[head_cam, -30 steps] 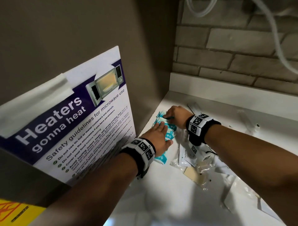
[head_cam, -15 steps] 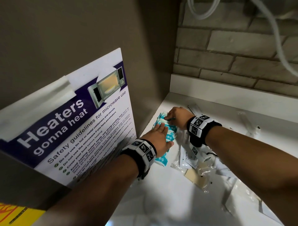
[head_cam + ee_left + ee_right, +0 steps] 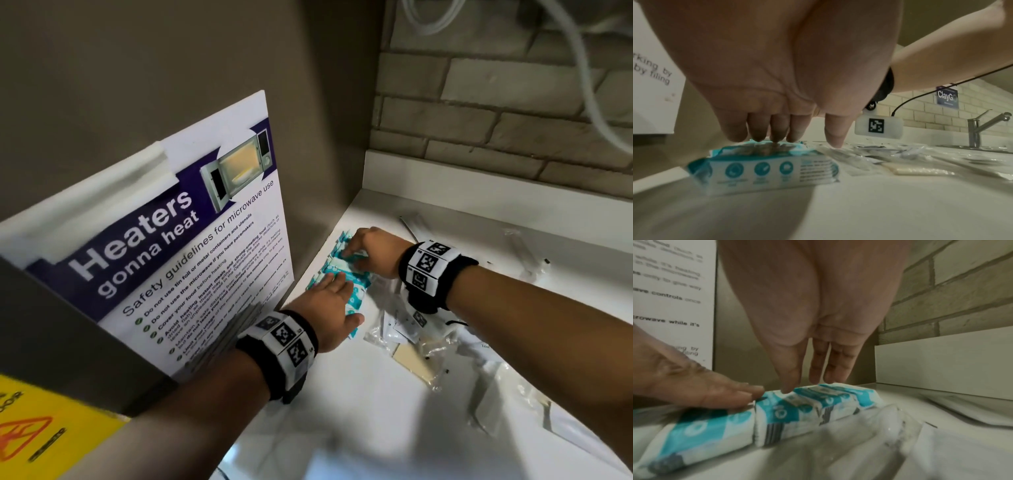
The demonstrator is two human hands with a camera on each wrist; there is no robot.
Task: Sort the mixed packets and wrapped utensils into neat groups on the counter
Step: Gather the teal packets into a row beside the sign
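Head view. Left hand: fingers straight, laid flat on the near end of the row of teal-and-white wet-wipe packets. Right hand: fingers extended downward, tips touching the far end of the same row. Row lay on the white tabletop, close against the grey cabinet side in the corner. Clear-wrapped utensils and flat sachets scattered just right of the row, partly under the right forearm. White-and-purple microwave safety poster fixed to the cabinet, left.

Left wrist view. Left hand: four fingertips pressing the top of the nearest packet; thumb tip down beside it, on clear wrappers. Steel tap far right. Packet print blurred.

Right wrist view. Right hand: open, thumb and fingertips resting on the packets' upper edge; nothing gripped. Left hand's fingers flat on the adjoining packet. Clear wrapping in foreground too blurred to identify.
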